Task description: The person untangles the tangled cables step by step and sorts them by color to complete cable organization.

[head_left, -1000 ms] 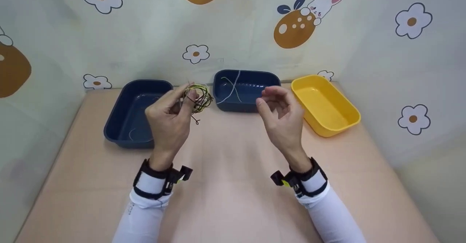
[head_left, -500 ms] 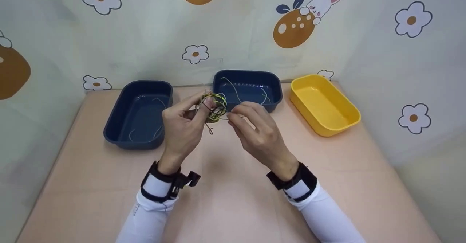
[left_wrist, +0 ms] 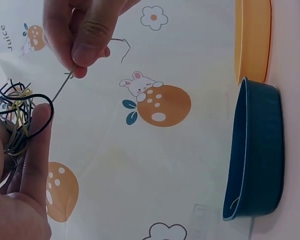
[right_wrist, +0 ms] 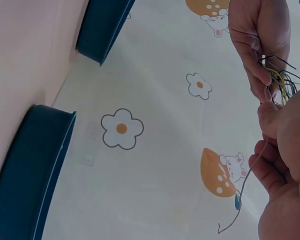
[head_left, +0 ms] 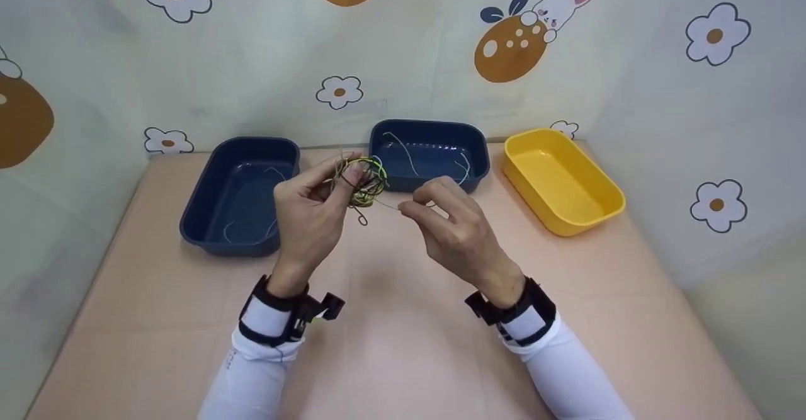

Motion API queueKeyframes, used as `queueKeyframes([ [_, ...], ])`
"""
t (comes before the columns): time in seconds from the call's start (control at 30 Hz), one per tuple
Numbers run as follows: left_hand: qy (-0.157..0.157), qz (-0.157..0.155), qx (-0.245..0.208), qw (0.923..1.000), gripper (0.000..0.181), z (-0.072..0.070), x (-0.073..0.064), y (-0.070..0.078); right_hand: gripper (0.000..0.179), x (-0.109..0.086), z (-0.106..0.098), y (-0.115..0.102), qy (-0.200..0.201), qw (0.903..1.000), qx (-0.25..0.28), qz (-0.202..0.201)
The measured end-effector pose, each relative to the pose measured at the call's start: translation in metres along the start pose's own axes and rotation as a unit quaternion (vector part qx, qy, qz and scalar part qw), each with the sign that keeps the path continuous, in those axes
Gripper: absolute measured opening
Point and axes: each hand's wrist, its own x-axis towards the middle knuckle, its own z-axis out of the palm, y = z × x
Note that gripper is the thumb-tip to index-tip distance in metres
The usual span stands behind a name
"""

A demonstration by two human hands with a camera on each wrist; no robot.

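My left hand (head_left: 308, 218) grips a tangled bundle of thin wires (head_left: 370, 184), black, yellow-green and grey, between thumb and fingers. A small curled wire end hangs below it. To its right, my right hand (head_left: 459, 234) pinches one thin grey wire (left_wrist: 63, 86) between thumb and forefinger. That wire stretches straight from the bundle to my right fingertips. In the right wrist view its free end (right_wrist: 242, 187) trails past the palm and ends in a small hook. Both hands are raised in front of the bins, and the left fingers partly hide the bundle.
At the left stands a dark blue bin (head_left: 230, 203) with a few thin strands inside. Another dark blue bin (head_left: 434, 152) at the back middle holds several pale wires. A yellow bin (head_left: 563, 184) is at the right. Printed cloth (head_left: 252, 61) walls the table (head_left: 390, 344) round.
A white wire has dropped into the middle bin. My right hand came in from the right, pinched a grey wire and drew it slightly away from the bundle. The left hand shifted right.
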Motion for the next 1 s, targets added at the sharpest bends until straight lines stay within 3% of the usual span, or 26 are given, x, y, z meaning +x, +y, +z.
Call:
queueKeyframes([
  [0.37,0.062,-0.010,-0.001,0.9980,0.019,-0.006,0.006,0.001,0.017,-0.001,-0.006,0.006,-0.034,0.9991,0.025,0.009],
  [0.63,0.088,0.016,0.009,0.9960,0.022,-0.016,0.010,0.000,0.015,-0.001,-0.011,0.012,-0.049,0.9982,0.022,0.030],
  [0.8,0.069,0.018,0.027,0.9971,0.022,-0.025,0.012,0.001,0.013,-0.001,-0.021,0.020,-0.039,0.9980,0.009,0.050],
  [1.0,0.007,-0.006,0.078,0.9969,0.018,-0.038,0.014,0.003,0.007,-0.003,-0.033,0.031,0.001,0.9928,-0.033,0.115],
])
